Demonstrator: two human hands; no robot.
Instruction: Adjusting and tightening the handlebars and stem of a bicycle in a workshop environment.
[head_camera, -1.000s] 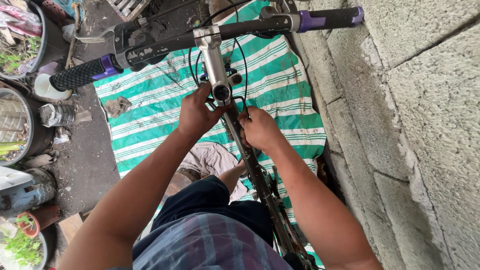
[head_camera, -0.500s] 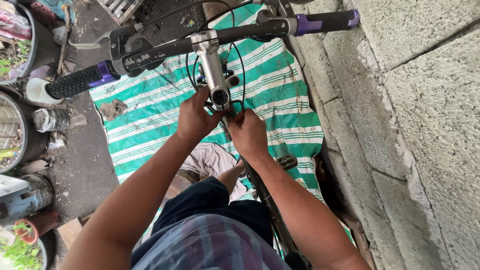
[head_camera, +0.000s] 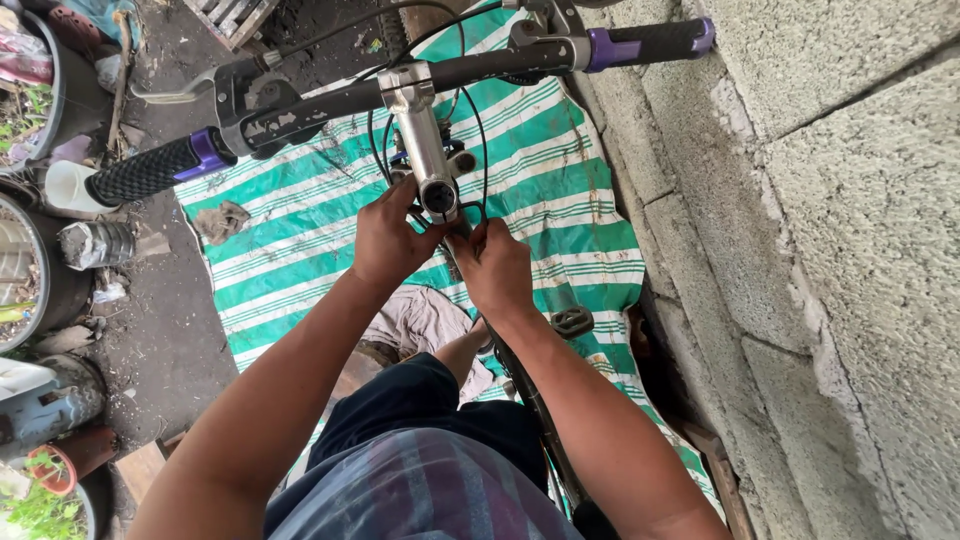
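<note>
I look down on a bicycle with a black handlebar (head_camera: 340, 100) and purple-ringed black grips. A silver stem (head_camera: 425, 140) runs from the bar toward me. My left hand (head_camera: 385, 240) and my right hand (head_camera: 495, 268) sit close together just under the stem's end, both curled around the black cables (head_camera: 478, 150) and the frame tube there. Fingers are closed; what exactly they pinch is hidden by the hands. A pedal (head_camera: 572, 322) shows beside my right forearm.
A green and white striped cloth (head_camera: 560, 200) lies on the ground beneath the bike. A rough concrete wall (head_camera: 850, 250) runs along the right. Pots, cans and a plant (head_camera: 40, 490) crowd the left edge on dark ground. A crumpled rag (head_camera: 225, 220) lies on the cloth.
The view has shifted slightly, so the handlebar sits a little lower and left. Both hands stay at the same spot under the stem, pressed closer together.
</note>
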